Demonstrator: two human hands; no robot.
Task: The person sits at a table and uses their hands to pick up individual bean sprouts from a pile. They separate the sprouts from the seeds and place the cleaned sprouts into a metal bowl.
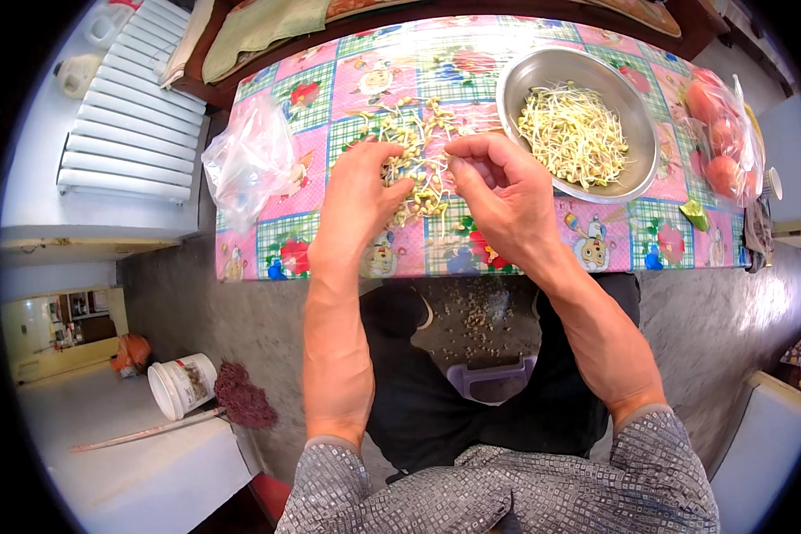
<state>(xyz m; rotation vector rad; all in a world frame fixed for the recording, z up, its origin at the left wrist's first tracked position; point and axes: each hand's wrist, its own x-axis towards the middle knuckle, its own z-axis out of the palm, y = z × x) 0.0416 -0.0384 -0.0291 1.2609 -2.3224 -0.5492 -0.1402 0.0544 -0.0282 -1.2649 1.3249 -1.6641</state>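
A loose pile of bean sprouts (410,143) with yellow-green heads and pale stems lies on the table's patterned plastic cover (374,80). My left hand (364,190) rests at the pile's left side, thumb and index finger apart among the sprouts. At the right side of the pile, my right hand (507,193) has its thumb and index tips close together; whether a thin sprout is between them is unclear. Beyond my right hand stands a wide stainless steel bowl (577,63), a heap of bean sprouts (574,133) inside it.
A crumpled clear plastic bag (250,163) lies at the table's left. On the right are a clear bag of reddish round fruit (724,143), a green vegetable piece (695,215) and a paper cup (772,183). Scraps (480,314) litter the floor near a lilac plastic object (490,377).
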